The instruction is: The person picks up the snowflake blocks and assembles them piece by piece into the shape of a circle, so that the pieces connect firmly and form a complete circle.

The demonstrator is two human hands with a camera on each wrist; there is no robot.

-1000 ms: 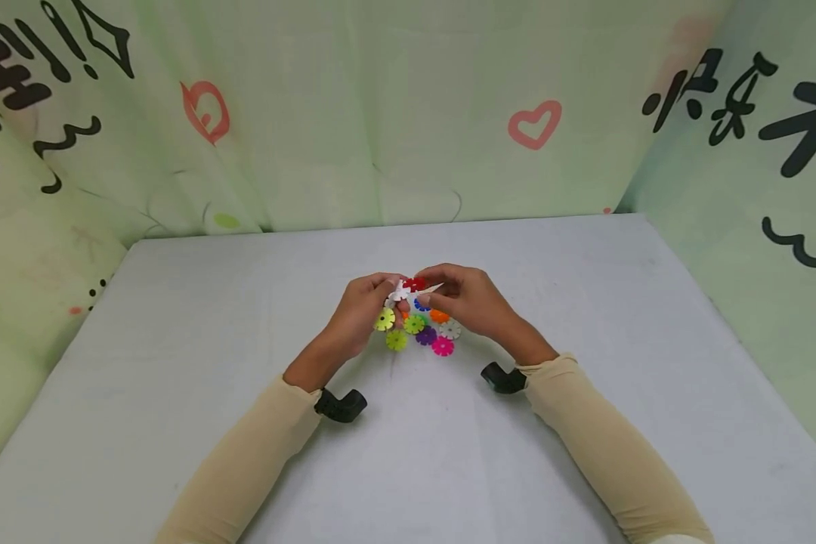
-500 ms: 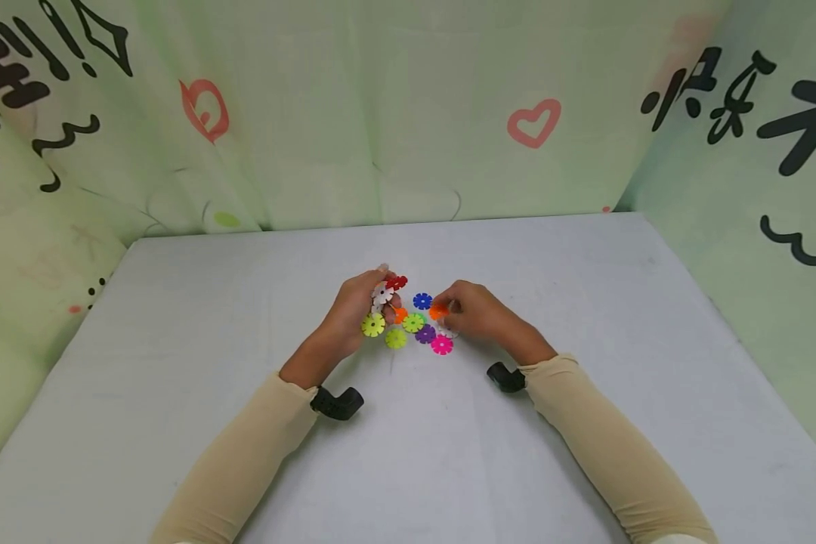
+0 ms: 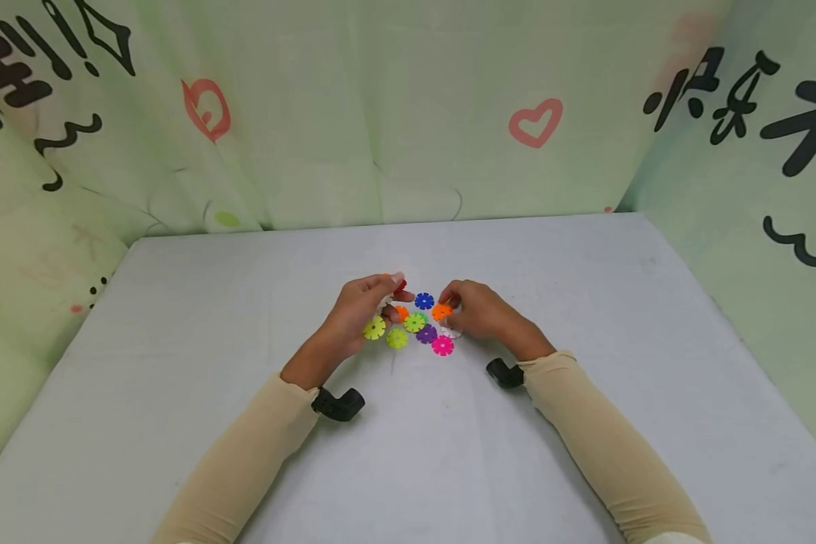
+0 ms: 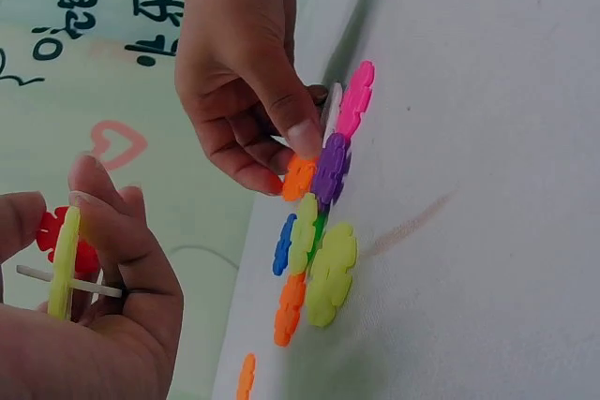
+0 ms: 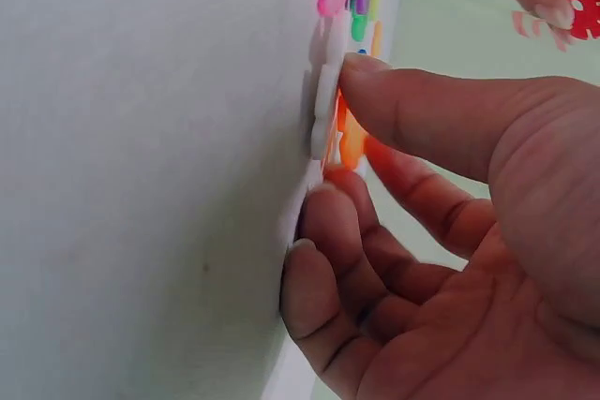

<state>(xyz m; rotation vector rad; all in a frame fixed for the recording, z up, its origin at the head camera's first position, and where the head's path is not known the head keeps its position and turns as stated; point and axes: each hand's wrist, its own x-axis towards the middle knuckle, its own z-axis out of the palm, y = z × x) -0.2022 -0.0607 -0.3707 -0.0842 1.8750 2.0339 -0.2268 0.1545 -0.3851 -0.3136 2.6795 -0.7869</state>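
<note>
My left hand (image 3: 357, 310) grips a joined piece of plastic snowflake discs. It has a red disc (image 4: 67, 237), a yellow disc (image 4: 64, 264) and a white disc (image 4: 105, 289) slotted across it; the fingers partly hide it. On the table, my right hand (image 3: 479, 311) has its thumb and forefinger at an orange snowflake disc (image 3: 442, 311), pinching its edge. Right under the thumb lies a white snowflake disc (image 5: 325, 105), largely covered by this hand in the head view.
Loose discs lie between the hands: blue (image 3: 425, 301), purple (image 3: 426, 334), pink (image 3: 443, 345), yellow-green (image 3: 397, 338) and a second orange one (image 3: 401, 313). The white table (image 3: 408, 453) meets printed curtains (image 3: 381, 113) behind. Black wrist cameras (image 3: 340, 405) jut inward.
From beside the left hand's joined piece, my right hand has moved right and down to the orange disc. My left hand has drawn slightly left and turned, hiding more of the red and white discs.
</note>
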